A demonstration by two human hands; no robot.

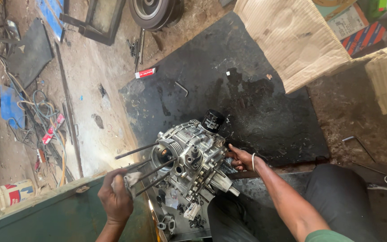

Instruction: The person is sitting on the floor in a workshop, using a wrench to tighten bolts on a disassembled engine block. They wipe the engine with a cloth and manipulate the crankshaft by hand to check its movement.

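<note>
On a black oily mat (247, 103) over dirt floor, the left hand (115, 199) pinches a rag (133, 179), the right hand (242, 159) grips the engine block (189, 157).

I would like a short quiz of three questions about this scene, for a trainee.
1. True or false: the right hand touches the engine.
2. What does the left hand hold? A) rag B) hammer C) box
3. What black part sits on top of the engine?

Key: 1. true. 2. A, a rag, by the long studs. 3. The oil filter.
</note>
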